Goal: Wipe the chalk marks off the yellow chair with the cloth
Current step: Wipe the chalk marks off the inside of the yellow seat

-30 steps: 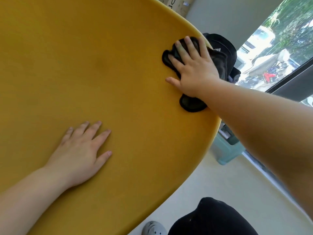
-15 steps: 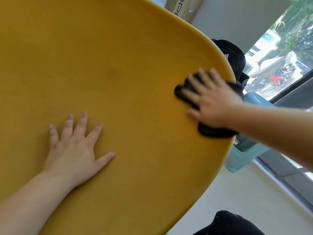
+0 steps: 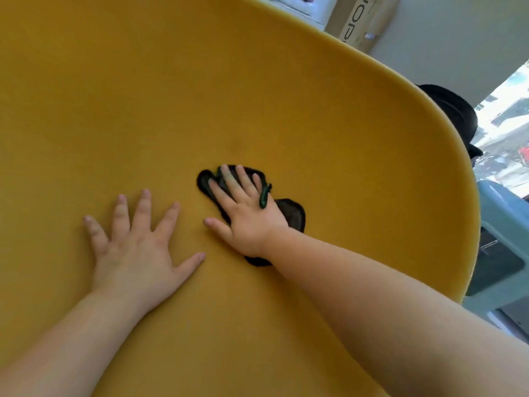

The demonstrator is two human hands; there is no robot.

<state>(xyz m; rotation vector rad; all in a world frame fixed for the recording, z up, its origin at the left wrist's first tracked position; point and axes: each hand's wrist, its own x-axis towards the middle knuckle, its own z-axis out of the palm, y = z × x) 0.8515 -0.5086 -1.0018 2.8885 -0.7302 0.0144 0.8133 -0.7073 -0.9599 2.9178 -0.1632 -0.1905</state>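
The yellow chair [image 3: 257, 96] fills most of the head view as a broad curved surface; I make out no chalk marks on it. A black cloth [image 3: 293, 216] lies flat near its middle. My right hand [image 3: 246, 210] presses down on the cloth with straight, spread fingers, and the cloth pokes out around the hand and under the wrist. My left hand [image 3: 134, 253] rests flat on the bare yellow surface just left of it, fingers spread, holding nothing.
Past the chair's right rim stand a pale teal plastic stool [image 3: 503, 239] and a black bag or cap [image 3: 455, 116]. A cardboard box [image 3: 360, 21] leans at the wall behind. A window [image 3: 512, 133] is at far right.
My right hand has slid the cloth from the chair's right rim leftward to the middle, close to my left hand. The left hand stays flat on the chair.
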